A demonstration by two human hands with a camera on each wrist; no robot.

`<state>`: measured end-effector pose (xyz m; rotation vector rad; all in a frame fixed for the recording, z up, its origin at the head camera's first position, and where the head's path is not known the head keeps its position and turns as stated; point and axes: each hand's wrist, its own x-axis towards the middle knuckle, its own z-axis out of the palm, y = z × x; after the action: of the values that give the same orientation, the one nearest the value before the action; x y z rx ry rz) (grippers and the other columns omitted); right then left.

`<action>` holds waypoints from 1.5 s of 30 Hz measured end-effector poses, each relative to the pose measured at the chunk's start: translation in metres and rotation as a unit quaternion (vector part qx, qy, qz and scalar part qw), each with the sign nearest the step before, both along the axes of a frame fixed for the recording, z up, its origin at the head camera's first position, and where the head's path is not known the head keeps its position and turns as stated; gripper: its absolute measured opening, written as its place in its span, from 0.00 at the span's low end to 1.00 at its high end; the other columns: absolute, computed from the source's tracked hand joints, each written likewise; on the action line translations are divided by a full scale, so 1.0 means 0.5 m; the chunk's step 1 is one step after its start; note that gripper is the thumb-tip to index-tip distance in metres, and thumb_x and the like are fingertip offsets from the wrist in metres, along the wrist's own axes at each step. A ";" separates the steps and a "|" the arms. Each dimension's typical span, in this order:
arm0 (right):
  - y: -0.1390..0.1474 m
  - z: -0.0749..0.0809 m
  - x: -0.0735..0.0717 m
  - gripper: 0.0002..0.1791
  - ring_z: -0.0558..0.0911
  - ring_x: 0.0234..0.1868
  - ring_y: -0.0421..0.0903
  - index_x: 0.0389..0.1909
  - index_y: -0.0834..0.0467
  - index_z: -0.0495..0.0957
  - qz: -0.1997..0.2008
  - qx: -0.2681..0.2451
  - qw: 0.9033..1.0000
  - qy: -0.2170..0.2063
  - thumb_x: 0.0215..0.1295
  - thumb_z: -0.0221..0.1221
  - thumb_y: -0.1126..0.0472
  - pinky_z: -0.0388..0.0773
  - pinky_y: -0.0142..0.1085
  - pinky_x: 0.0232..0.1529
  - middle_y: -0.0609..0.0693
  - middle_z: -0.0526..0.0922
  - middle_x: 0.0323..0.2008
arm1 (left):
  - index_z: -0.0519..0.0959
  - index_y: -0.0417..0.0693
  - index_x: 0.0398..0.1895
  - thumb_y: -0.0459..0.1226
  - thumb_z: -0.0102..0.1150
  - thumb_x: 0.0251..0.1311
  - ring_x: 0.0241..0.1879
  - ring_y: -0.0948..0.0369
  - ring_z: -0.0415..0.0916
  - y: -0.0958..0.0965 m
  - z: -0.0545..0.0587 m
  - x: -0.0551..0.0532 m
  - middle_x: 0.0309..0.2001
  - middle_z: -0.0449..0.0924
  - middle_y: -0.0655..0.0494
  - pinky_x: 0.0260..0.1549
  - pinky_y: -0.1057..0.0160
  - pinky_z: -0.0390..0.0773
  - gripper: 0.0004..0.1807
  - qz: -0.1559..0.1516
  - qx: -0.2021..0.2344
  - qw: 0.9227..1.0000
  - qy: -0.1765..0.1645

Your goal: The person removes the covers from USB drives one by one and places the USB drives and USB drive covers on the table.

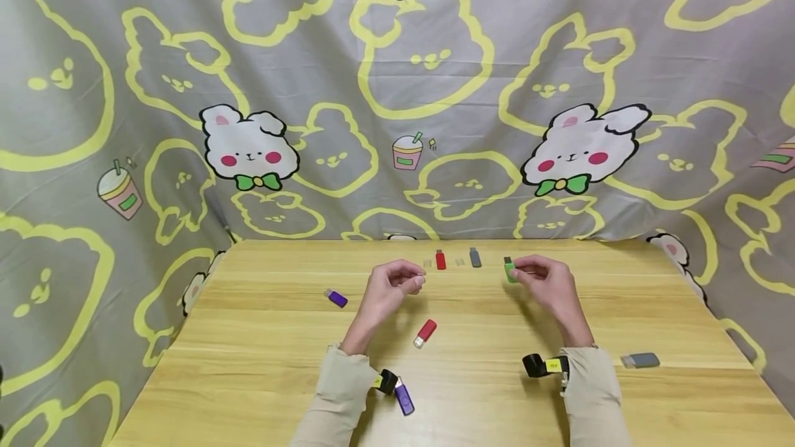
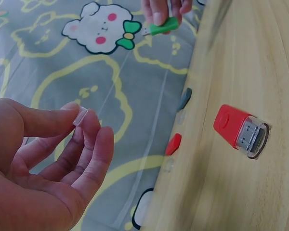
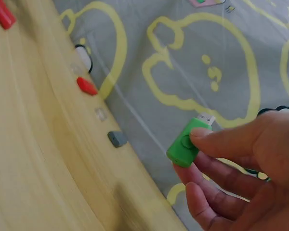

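Observation:
My left hand point(image 1: 390, 288) is raised over the back half of the table, pinching a small clear plastic cap point(image 2: 80, 116) between thumb and fingertip. In my right hand point(image 1: 549, 285), farther right, a green USB flash drive point(image 3: 185, 144) is held between thumb and fingers. Its metal plug point(image 3: 206, 119) is bare and points away from the palm. Between the hands, at the table's back, lie an uncapped red USB drive point(image 1: 440, 260) and an uncapped grey USB drive point(image 1: 475, 258). A loose clear cap point(image 3: 100, 114) lies beside the grey one.
Another red USB drive point(image 1: 426, 332), capped, lies mid-table. One purple drive point(image 1: 337, 298) is at the left, a second purple drive point(image 1: 404, 397) near my left wrist. At the right lies a grey drive point(image 1: 646, 360). A patterned curtain point(image 1: 335, 212) borders the table's back.

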<state>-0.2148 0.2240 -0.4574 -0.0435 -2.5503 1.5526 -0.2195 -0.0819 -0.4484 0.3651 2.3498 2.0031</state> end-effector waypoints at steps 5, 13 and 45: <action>0.010 -0.002 -0.044 0.17 0.86 0.39 0.43 0.50 0.67 0.85 -0.031 0.015 0.999 -0.006 0.67 0.69 0.60 0.80 0.28 0.38 0.63 0.87 0.45 | 0.84 0.31 0.43 0.25 0.65 0.64 0.35 0.51 0.84 -0.003 0.000 -0.002 0.38 0.85 0.38 0.37 0.59 0.86 0.06 0.000 -0.001 1.000 0.000; 0.018 -0.017 -0.113 0.14 0.84 0.41 0.53 0.47 0.67 0.87 -0.059 0.065 0.996 -0.029 0.65 0.70 0.61 0.75 0.35 0.41 0.62 0.88 0.41 | 0.84 0.30 0.44 0.25 0.64 0.65 0.32 0.61 0.82 -0.005 -0.003 0.000 0.36 0.86 0.46 0.42 0.45 0.86 0.07 -0.001 -0.015 1.000 -0.012; 0.039 -0.035 -0.108 0.11 0.79 0.30 0.51 0.33 0.66 0.85 -0.083 0.147 0.986 0.022 0.67 0.68 0.60 0.71 0.40 0.33 0.57 0.85 0.28 | 0.83 0.28 0.44 0.24 0.65 0.64 0.38 0.39 0.84 -0.002 -0.017 -0.010 0.38 0.85 0.37 0.41 0.52 0.88 0.07 -0.010 0.010 1.000 -0.006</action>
<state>-0.2688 0.2436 -0.4750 -0.1786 -2.6353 1.0976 -0.2244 -0.0830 -0.4569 0.3762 2.3111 2.0158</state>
